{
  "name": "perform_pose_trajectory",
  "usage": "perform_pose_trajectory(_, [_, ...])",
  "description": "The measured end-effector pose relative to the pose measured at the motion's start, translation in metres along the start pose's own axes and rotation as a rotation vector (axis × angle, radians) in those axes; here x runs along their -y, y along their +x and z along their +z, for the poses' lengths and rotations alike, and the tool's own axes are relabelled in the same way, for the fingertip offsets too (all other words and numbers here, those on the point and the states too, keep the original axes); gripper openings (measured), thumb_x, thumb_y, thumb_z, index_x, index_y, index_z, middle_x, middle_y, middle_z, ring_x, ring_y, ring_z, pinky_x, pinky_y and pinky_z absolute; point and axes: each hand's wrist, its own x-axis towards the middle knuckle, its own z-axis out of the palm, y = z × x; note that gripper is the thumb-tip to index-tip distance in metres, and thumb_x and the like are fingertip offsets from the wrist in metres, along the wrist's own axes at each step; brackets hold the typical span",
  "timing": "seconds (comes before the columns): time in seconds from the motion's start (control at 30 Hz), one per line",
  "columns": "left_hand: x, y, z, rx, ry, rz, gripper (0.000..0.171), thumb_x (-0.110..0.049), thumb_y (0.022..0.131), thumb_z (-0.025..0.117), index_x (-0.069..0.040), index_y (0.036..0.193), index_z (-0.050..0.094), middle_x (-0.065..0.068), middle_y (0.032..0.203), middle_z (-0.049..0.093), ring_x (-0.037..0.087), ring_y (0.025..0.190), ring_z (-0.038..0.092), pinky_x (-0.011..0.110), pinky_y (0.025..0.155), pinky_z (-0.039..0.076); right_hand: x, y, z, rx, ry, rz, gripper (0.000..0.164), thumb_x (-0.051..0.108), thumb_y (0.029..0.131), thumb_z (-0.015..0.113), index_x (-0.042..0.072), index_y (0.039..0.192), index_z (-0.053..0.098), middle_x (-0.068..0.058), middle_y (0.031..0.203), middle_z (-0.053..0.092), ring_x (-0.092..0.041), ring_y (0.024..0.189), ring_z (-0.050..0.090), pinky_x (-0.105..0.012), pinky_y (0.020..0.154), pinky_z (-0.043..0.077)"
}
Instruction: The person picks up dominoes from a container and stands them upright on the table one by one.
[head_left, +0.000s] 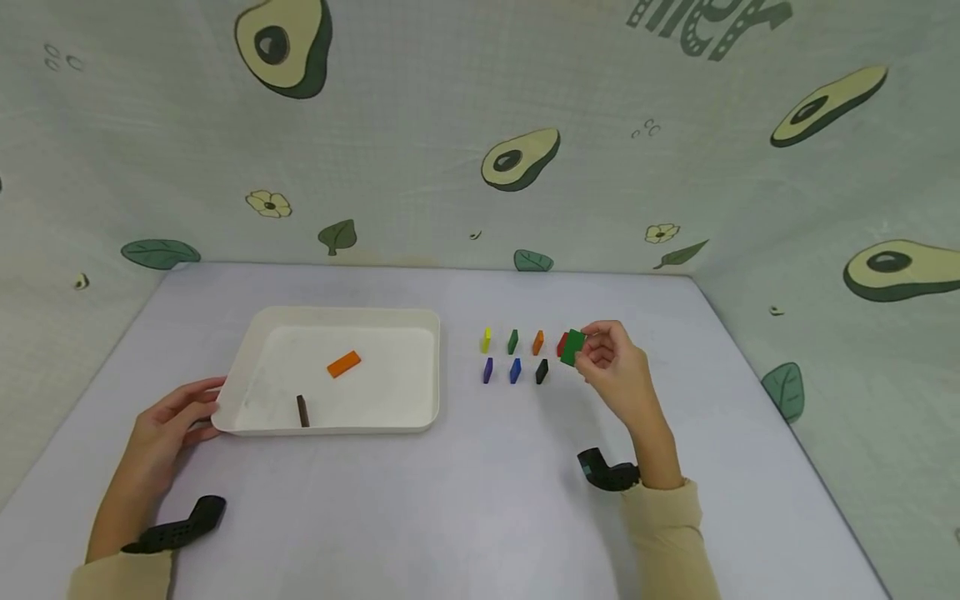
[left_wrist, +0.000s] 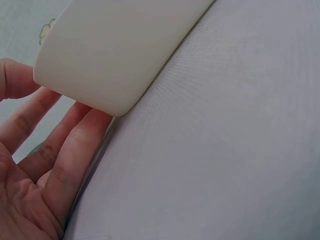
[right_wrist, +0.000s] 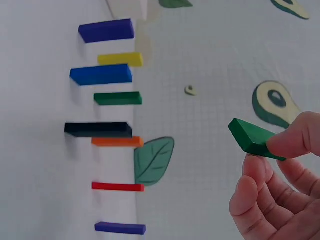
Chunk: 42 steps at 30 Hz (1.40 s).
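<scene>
My right hand (head_left: 618, 371) pinches a green domino-like block (head_left: 572, 347) between thumb and fingers, raised above the table beside a group of standing blocks. In the right wrist view the green block (right_wrist: 252, 138) is tilted in that grip. At the left, my left hand (head_left: 168, 429) touches the near left corner of a white tray (head_left: 397, 375) with fairly straight fingers. The left wrist view shows those fingers (left_wrist: 75, 150) against the tray's outer wall (left_wrist: 110, 55). Inside the tray lie an orange block (head_left: 344, 364) and a dark brown block (head_left: 302, 411).
Upright blocks stand in two rows: yellow (head_left: 486, 340), green (head_left: 513, 341), orange (head_left: 537, 342) and red (head_left: 562, 344) behind; purple (head_left: 488, 370), blue (head_left: 515, 371) and black (head_left: 542, 372) in front. Another purple block (right_wrist: 120, 228) shows in the right wrist view. Avocado-print cloth hangs behind the table.
</scene>
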Motion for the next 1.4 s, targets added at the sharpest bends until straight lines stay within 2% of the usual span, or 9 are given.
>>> perform_pose_trajectory(0.23, [-0.001,0.001,-0.001,0.009,-0.007,0.004,0.028,-0.008,0.091,0.058,-0.015,0.118,0.063,-0.018,0.102,0.065,0.001,0.075,0.064,0.016,0.060,0.054,-0.022,0.001,-0.002,-0.042,-0.079,0.113,0.027,0.002,0.085,0.055,0.000,0.110,0.047,-0.015,0.090,0.057,-0.015,0.073,0.055,-0.014,0.059,0.050])
perform_pose_trajectory(0.43, [-0.002,0.001,-0.001,-0.003,0.000,0.003,0.027,-0.009,0.091,0.058,-0.016,0.117,0.063,-0.019,0.102,0.065,0.001,0.075,0.063,0.016,0.060,0.054,-0.033,0.001,0.001,-0.038,-0.086,0.149,0.020,0.004,0.085,0.055,-0.001,0.103,0.048,-0.016,0.086,0.059,-0.020,0.069,0.059,-0.016,0.057,0.050])
perform_pose_trajectory(0.6, [-0.002,0.000,-0.002,-0.016,0.007,0.005,0.026,-0.010,0.091,0.058,-0.015,0.117,0.063,-0.019,0.101,0.065,0.000,0.075,0.063,0.016,0.060,0.054,-0.038,0.000,-0.001,0.013,-0.125,0.184,0.010,0.005,0.087,0.054,-0.001,0.095,0.052,-0.015,0.083,0.060,-0.022,0.067,0.060,-0.016,0.057,0.050])
perform_pose_trajectory(0.8, [-0.002,0.001,-0.002,-0.008,-0.021,0.026,0.026,-0.007,0.091,0.057,-0.015,0.115,0.065,-0.017,0.100,0.066,0.001,0.075,0.064,0.016,0.059,0.054,-0.040,-0.001,-0.006,0.130,-0.215,0.244,0.010,0.006,0.088,0.052,-0.001,0.096,0.052,-0.012,0.077,0.062,-0.015,0.064,0.057,-0.020,0.059,0.049])
perform_pose_trajectory(0.9, [-0.003,0.001,-0.002,-0.001,-0.027,0.022,0.027,-0.006,0.091,0.057,-0.016,0.115,0.065,-0.017,0.100,0.066,0.002,0.075,0.064,0.016,0.060,0.054,-0.038,0.001,-0.008,0.153,-0.257,0.236,0.012,0.008,0.089,0.050,0.001,0.098,0.053,-0.009,0.070,0.061,-0.015,0.058,0.054,-0.024,0.056,0.045])
perform_pose_trajectory(1.0, [-0.002,0.000,-0.002,0.012,-0.042,0.005,0.028,-0.005,0.091,0.057,-0.016,0.115,0.065,-0.017,0.101,0.066,0.002,0.076,0.064,0.017,0.061,0.054,-0.032,0.005,-0.013,0.133,-0.299,0.187,0.013,0.009,0.090,0.049,0.003,0.100,0.054,-0.008,0.067,0.060,-0.016,0.056,0.052,-0.026,0.053,0.043])
perform_pose_trajectory(1.17, [0.001,-0.004,-0.003,0.032,-0.070,-0.005,0.028,-0.004,0.090,0.058,-0.014,0.116,0.064,-0.016,0.104,0.065,0.000,0.082,0.064,0.017,0.063,0.055,-0.010,0.016,-0.027,0.112,-0.334,0.122,0.015,0.010,0.091,0.049,0.002,0.103,0.055,-0.014,0.074,0.062,-0.018,0.060,0.052,-0.026,0.053,0.044])
perform_pose_trajectory(1.27, [0.001,-0.004,-0.003,0.038,-0.076,0.000,0.028,-0.003,0.090,0.057,-0.014,0.116,0.064,-0.015,0.104,0.065,0.000,0.083,0.064,0.018,0.063,0.055,0.002,0.026,-0.034,0.151,-0.368,0.114,0.017,0.012,0.092,0.051,0.001,0.105,0.055,-0.015,0.077,0.061,-0.019,0.062,0.052,-0.027,0.055,0.043])
perform_pose_trajectory(1.4, [-0.001,-0.004,-0.002,0.037,-0.070,-0.004,0.028,-0.004,0.090,0.058,-0.014,0.116,0.064,-0.014,0.102,0.066,0.001,0.082,0.065,0.018,0.064,0.055,0.010,0.043,-0.039,0.254,-0.418,0.105,0.020,0.014,0.092,0.054,0.001,0.107,0.055,-0.013,0.079,0.058,-0.020,0.065,0.049,-0.027,0.056,0.041])
